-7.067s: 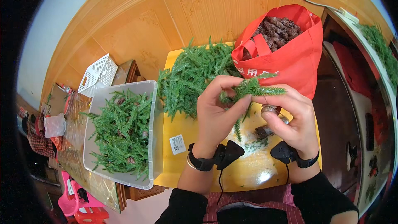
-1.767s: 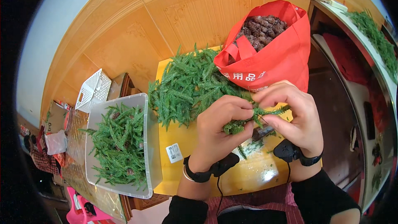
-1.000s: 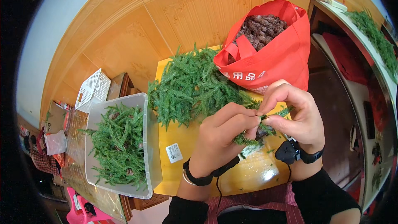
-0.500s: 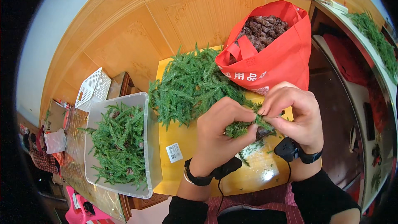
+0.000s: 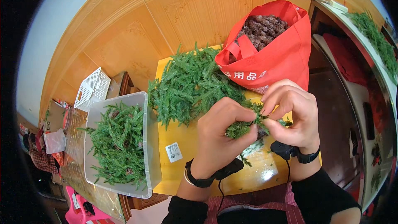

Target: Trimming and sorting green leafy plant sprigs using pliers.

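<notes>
My left hand (image 5: 217, 135) pinches a green pine sprig (image 5: 237, 130) between thumb and forefinger, above the yellow table (image 5: 182, 174). From the right, my right hand (image 5: 294, 118) meets it, thumb and forefinger closed around a thin dark stem or wire end at the middle of the sprig. A brownish pine cone (image 5: 262, 132) shows partly below the fingertips; the hands hide most of it. Beyond my left hand lies a loose pile of pine sprigs (image 5: 182, 85). White powdery flecks lie on the table under my hands.
At the left stands a clear plastic bin (image 5: 155, 157) holding sprigs and cones. A red bag (image 5: 286, 54) full of pine cones stands at the back right. Farther left is a white perforated basket (image 5: 93, 91). A white label (image 5: 174, 152) lies on the table. More greenery (image 5: 373, 37) rests on the right-hand shelf.
My right hand has shifted slightly left, and its fingers have bent and turned around the stem. My left hand keeps its hold on the pine sprig, almost still.
</notes>
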Available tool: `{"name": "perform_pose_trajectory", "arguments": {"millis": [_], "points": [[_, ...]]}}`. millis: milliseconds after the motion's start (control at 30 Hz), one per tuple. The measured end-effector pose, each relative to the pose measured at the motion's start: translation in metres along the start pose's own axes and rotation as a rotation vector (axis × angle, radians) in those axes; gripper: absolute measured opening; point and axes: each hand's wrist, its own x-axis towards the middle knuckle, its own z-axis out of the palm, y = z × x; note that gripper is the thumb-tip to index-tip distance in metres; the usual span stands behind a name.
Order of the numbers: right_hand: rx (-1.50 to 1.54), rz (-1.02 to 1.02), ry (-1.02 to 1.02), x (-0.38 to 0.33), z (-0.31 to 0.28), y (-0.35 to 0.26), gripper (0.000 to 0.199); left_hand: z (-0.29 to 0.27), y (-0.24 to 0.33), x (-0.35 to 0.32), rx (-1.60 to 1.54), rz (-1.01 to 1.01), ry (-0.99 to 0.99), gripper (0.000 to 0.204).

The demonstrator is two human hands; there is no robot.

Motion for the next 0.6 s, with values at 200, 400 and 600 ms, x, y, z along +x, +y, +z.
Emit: {"name": "perform_pose_trajectory", "arguments": {"millis": [200,400,600], "points": [[0.094,0.177,0.119,-0.009,0.012,0.003,0.024,0.000,0.000,-0.002,0.126,0.051,0.019,0.025],[0.125,0.371,0.173,-0.011,0.017,0.001,0.032,0.005,0.010,-0.004,0.273,0.065,0.012,0.025],[0.120,0.444,0.152,-0.011,0.015,0.003,0.027,0.006,0.009,-0.006,0.323,0.080,0.018,0.024]]}}
